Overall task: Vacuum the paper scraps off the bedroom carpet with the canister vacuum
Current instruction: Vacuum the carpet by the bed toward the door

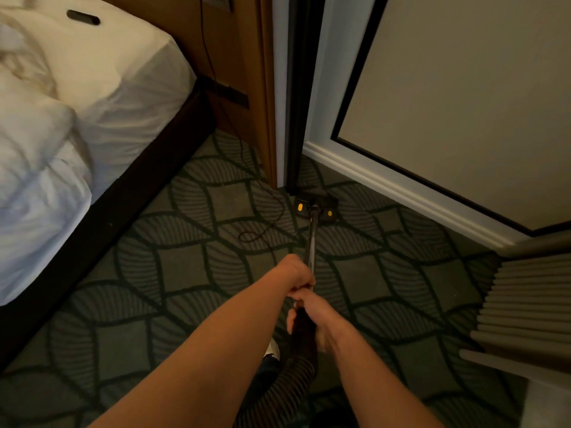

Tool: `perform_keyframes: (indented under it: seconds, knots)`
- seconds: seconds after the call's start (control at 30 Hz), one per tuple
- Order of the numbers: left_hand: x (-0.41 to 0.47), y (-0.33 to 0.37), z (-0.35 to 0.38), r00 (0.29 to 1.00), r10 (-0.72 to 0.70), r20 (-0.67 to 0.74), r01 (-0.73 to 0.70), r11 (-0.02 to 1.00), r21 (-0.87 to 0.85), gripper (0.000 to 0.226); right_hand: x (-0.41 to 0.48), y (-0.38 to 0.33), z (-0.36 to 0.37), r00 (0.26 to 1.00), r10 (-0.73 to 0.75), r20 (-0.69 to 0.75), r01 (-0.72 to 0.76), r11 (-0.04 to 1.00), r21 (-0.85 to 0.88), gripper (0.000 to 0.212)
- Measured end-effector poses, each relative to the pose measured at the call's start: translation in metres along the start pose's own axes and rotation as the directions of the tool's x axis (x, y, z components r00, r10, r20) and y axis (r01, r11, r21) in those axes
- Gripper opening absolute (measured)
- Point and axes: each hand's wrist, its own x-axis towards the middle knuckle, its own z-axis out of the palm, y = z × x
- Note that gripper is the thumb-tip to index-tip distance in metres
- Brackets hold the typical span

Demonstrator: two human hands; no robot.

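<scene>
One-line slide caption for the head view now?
Left hand and right hand grip the vacuum wand, its floor head on the carpet at the baseboard, a thin cable looped nearby.

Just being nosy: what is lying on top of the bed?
A small dark oblong thing lies on the white sheet, near rumpled bedding. Anything beneath that bedding is hidden.

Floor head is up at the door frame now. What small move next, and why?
Probably draw the wand straight back toward you. The floor head sits at the foot of the dark door frame, so it cannot go further forward, and a thin black cable loops on the carpet just left of it; pulling straight should keep clear of it.
</scene>
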Motion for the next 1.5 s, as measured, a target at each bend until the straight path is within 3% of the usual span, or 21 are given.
perform_keyframes:
  seconds: [0.23, 0.37, 0.6, 0.93, 1.07, 1.33, 1.5]
  knots:
    - [-0.022, 0.015, 0.041, 0.999, -0.014, 0.033, 0.016, 0.998, -0.064, 0.027, -0.008, 0.011, -0.049, 0.999, 0.038, -0.008, -0.039, 0.997, -0.065, 0.015]
    - [-0.038, 0.03, 0.068, 0.997, -0.045, 0.064, 0.054, 0.988, -0.145, 0.03, -0.016, 0.015, -0.086, 0.999, 0.044, 0.01, -0.042, 0.979, -0.198, 0.018]
    - [-0.071, 0.061, 0.139, 0.994, -0.065, 0.084, 0.084, 0.963, -0.254, 0.004, -0.033, 0.03, -0.172, 0.997, 0.069, 0.023, -0.056, 0.923, -0.38, 0.02]
    - [-0.096, 0.096, 0.241, 0.993, -0.05, 0.102, 0.089, 0.904, -0.419, 0.023, -0.056, 0.052, -0.279, 0.998, 0.046, -0.043, -0.062, 0.807, -0.587, 0.023]
    - [-0.102, 0.109, 0.273, 0.993, -0.045, 0.108, 0.09, 0.883, -0.461, 0.023, -0.061, 0.055, -0.313, 0.997, 0.031, -0.069, -0.066, 0.797, -0.6, 0.016]
    - [-0.107, 0.132, 0.322, 0.98, 0.0, 0.199, 0.105, 0.851, -0.514, 0.024, -0.073, 0.068, -0.376, 0.993, 0.029, -0.115, -0.093, 0.79, -0.606, 0.025]
    - [-0.118, 0.13, 0.357, 0.972, 0.01, 0.234, 0.092, 0.902, -0.422, 0.02, -0.083, 0.103, -0.403, 0.989, 0.044, -0.144, -0.117, 0.829, -0.547, 0.021]
